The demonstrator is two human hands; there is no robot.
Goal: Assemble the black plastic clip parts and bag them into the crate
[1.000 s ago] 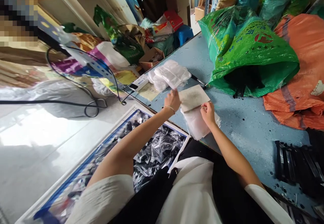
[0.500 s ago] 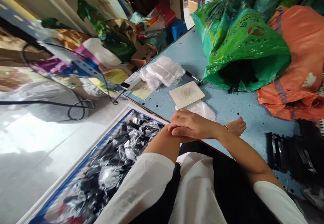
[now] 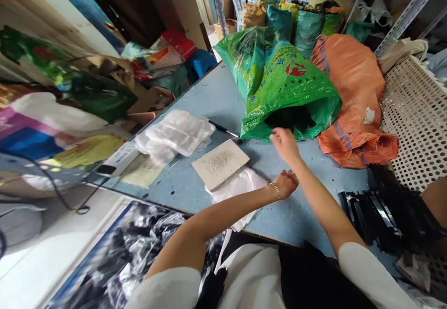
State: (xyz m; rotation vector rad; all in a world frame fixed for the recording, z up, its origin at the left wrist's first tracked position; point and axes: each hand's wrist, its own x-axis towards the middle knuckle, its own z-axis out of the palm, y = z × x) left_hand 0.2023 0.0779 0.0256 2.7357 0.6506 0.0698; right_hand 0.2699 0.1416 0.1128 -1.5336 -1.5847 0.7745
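Observation:
My left hand (image 3: 285, 184) is curled, holding nothing I can see, just beyond the right edge of a clear plastic bag (image 3: 237, 191). A beige card (image 3: 220, 164) with a small heap of pale granules lies on that bag, apart from both hands. My right hand (image 3: 284, 144) is raised with its fingers apart, close to the mouth of a green woven sack (image 3: 289, 85), and touches nothing I can make out. A black pen (image 3: 223, 129) lies by the sack.
On the blue speckled table (image 3: 216, 94) lie folded clear plastic bags (image 3: 174, 134) and a paper sheet (image 3: 141, 170). An orange sack (image 3: 352, 108) and black plastic pieces (image 3: 370, 216) lie to the right. A tray of plastic-wrapped black items (image 3: 136, 243) sits below the table edge.
My hands no longer hold the card, which now lies flat on the plastic bag. They have uncrossed and moved apart, my right hand rising toward the green sack. The view has swung.

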